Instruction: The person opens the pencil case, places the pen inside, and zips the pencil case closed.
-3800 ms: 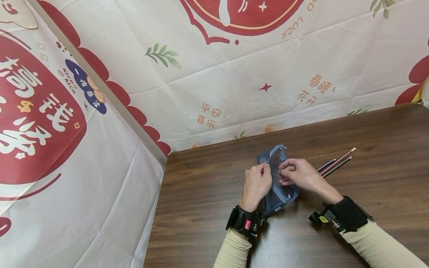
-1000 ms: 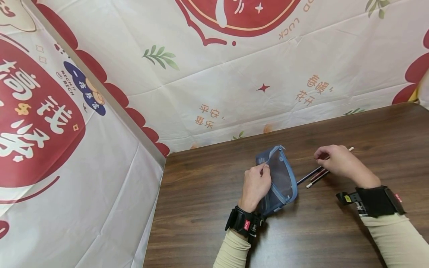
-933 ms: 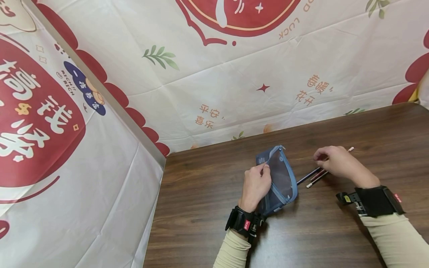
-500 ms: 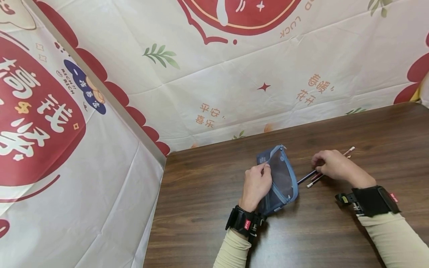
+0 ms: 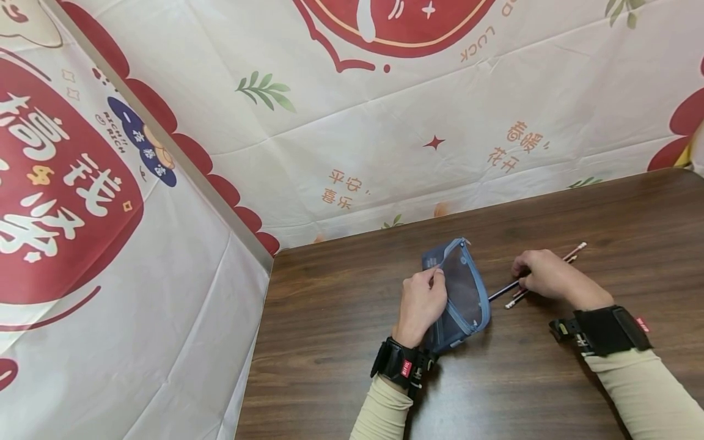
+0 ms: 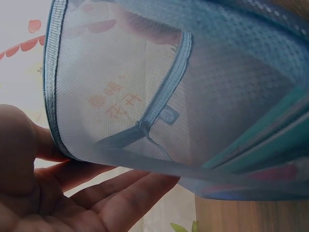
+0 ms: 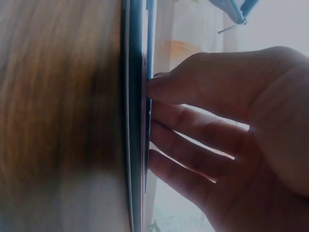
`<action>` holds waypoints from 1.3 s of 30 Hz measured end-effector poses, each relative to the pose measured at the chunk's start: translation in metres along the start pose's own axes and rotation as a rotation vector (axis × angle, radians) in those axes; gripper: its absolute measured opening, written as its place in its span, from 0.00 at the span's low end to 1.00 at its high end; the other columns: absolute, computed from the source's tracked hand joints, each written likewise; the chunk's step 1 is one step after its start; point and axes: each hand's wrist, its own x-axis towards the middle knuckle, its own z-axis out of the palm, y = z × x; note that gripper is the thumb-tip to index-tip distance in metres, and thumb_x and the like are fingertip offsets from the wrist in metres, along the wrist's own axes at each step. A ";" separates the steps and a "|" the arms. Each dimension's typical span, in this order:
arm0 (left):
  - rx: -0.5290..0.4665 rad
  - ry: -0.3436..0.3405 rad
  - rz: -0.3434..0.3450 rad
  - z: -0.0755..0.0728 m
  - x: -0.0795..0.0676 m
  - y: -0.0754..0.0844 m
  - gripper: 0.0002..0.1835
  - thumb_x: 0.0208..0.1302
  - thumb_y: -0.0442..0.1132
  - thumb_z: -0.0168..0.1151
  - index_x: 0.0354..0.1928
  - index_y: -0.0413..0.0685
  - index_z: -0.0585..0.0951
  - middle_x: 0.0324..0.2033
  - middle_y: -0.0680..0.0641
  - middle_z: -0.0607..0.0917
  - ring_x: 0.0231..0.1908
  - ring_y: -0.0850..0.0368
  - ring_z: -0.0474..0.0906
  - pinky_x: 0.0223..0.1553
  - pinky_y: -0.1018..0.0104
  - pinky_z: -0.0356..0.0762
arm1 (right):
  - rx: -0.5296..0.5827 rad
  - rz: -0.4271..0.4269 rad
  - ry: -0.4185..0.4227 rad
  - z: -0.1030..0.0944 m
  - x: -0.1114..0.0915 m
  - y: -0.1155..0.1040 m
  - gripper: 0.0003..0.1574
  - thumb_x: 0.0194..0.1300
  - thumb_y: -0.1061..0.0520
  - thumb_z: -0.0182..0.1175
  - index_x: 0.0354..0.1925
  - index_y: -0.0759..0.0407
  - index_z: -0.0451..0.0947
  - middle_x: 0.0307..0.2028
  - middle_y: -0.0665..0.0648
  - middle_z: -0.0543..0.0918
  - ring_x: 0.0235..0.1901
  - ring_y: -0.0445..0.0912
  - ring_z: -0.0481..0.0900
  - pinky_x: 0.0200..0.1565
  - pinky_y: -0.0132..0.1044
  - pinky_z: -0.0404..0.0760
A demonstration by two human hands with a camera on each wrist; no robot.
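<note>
A blue mesh pencil case [image 5: 466, 287] stands unzipped on the table. My left hand [image 5: 422, 300] pinches the near-left edge of its opening; in the left wrist view the see-through mesh [image 6: 217, 96] fills most of the picture, with teal and pink shapes showing through it. To the right of the case, my right hand [image 5: 552, 275] is low over a few pencils, its thumb and fingertips on a dark blue pencil [image 5: 503, 290]. A pencil with a white end [image 5: 513, 303] lies beside it. The right wrist view shows the fingertips at the pencils' long edges [image 7: 136, 121]. The hand partly hides the pencils.
Brown wood-grain table [image 5: 330, 342] under both hands. A printed white cloth [image 5: 352, 134] hangs behind the table, and another cloth panel [image 5: 181, 293] stands along its left edge. Black camera straps [image 5: 610, 330] sit on both wrists.
My right hand has left the pencil case's opening, moved right, then lowered onto the pencils. The pencils lie differently, with the blue one nearer the case. The left hand has kept its grip.
</note>
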 end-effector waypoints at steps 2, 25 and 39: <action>0.005 0.001 0.001 0.000 0.000 0.000 0.18 0.70 0.47 0.45 0.52 0.56 0.83 0.46 0.50 0.87 0.30 0.64 0.78 0.22 0.71 0.70 | -0.030 -0.017 0.002 0.001 0.001 0.000 0.06 0.43 0.67 0.64 0.23 0.58 0.78 0.23 0.53 0.79 0.25 0.46 0.72 0.30 0.46 0.72; -0.021 -0.001 -0.009 -0.001 0.002 -0.001 0.18 0.70 0.47 0.46 0.52 0.55 0.83 0.46 0.50 0.86 0.31 0.65 0.78 0.23 0.71 0.71 | -0.193 -0.053 0.013 0.007 0.001 -0.003 0.15 0.37 0.63 0.67 0.20 0.52 0.69 0.23 0.51 0.70 0.24 0.46 0.66 0.26 0.42 0.66; -0.012 0.000 -0.003 -0.001 0.001 0.000 0.19 0.70 0.47 0.46 0.53 0.53 0.83 0.47 0.50 0.86 0.36 0.65 0.79 0.27 0.70 0.73 | -0.124 -0.021 0.053 -0.002 0.000 0.006 0.14 0.44 0.66 0.65 0.24 0.56 0.68 0.21 0.51 0.71 0.24 0.46 0.68 0.27 0.43 0.67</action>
